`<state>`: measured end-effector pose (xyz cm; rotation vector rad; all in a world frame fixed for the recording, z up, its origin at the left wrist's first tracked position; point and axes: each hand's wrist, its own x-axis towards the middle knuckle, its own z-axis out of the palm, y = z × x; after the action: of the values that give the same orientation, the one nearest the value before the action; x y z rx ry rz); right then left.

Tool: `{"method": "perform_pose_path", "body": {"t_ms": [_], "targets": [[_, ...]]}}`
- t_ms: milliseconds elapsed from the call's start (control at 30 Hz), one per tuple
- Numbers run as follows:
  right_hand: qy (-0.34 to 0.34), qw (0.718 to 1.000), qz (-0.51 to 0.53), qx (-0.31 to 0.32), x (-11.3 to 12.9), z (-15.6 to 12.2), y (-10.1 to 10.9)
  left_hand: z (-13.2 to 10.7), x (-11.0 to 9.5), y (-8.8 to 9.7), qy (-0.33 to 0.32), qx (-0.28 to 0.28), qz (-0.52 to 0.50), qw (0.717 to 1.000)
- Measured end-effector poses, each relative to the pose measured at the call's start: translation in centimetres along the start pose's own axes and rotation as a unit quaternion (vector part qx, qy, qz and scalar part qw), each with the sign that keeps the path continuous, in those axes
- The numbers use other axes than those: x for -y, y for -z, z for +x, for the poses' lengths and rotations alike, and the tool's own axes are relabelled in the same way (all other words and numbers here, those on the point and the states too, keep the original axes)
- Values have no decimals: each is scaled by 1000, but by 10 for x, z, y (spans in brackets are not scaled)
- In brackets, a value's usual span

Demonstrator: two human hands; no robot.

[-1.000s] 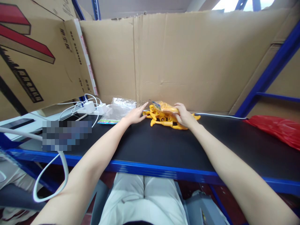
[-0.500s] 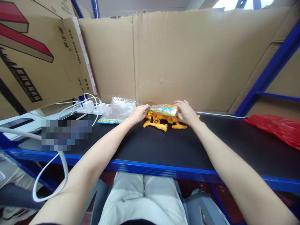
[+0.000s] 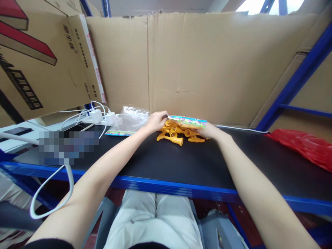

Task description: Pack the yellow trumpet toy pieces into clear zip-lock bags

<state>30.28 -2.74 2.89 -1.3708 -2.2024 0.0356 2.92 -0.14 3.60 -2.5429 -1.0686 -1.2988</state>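
Observation:
A packet with a colourful printed header (image 3: 187,121) is lifted a little above a heap of yellow plastic trumpet toys (image 3: 176,134) at the back of the black shelf top (image 3: 181,162). My left hand (image 3: 155,121) pinches the packet's left end with closed fingers. My right hand (image 3: 211,130) grips its right end, fingers mostly hidden under the packet. One trumpet (image 3: 169,139) lies loose at the front of the heap.
A clear plastic bag with a printed strip (image 3: 129,121) lies left of the toys. White chargers and cables (image 3: 100,117) sit at far left. A red plastic bag (image 3: 303,146) lies at right. Cardboard walls (image 3: 207,65) close the back; a blue shelf edge (image 3: 166,186) runs in front.
Both hands have closed on the ends of the packet and raised it, its printed header now stretched out flat between them. The yellow toys beneath have shifted slightly left.

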Motion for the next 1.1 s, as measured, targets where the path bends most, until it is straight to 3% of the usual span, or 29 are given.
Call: {"method": "perform_pose_path", "body": {"t_ms": [100,200,367,500,600,700,800,933,1100], "targets": [[23,997,65,-33,11,-1,2,16,-7,0,37,-20,-19,999],[33,985,125,-116,22,-3,6,35,-19,0,66,-31,-48,996],[35,966,133,-221,25,-5,7,55,-36,2,124,-33,-115,985],[2,951,145,-274,19,-3,5,52,-33,-1,156,9,-217,964],[8,939,165,-302,22,0,4,42,-27,-4,189,81,-302,931],[15,942,163,-293,29,1,5,32,-23,-5,225,153,-361,892],[2,948,93,-303,33,-1,7,29,-24,-6,236,169,-402,868],[-27,924,-44,-378,34,-5,13,36,-29,-11,260,124,-417,862],[8,921,-66,-384,40,-3,21,48,-38,-24,301,16,-392,870]]}}
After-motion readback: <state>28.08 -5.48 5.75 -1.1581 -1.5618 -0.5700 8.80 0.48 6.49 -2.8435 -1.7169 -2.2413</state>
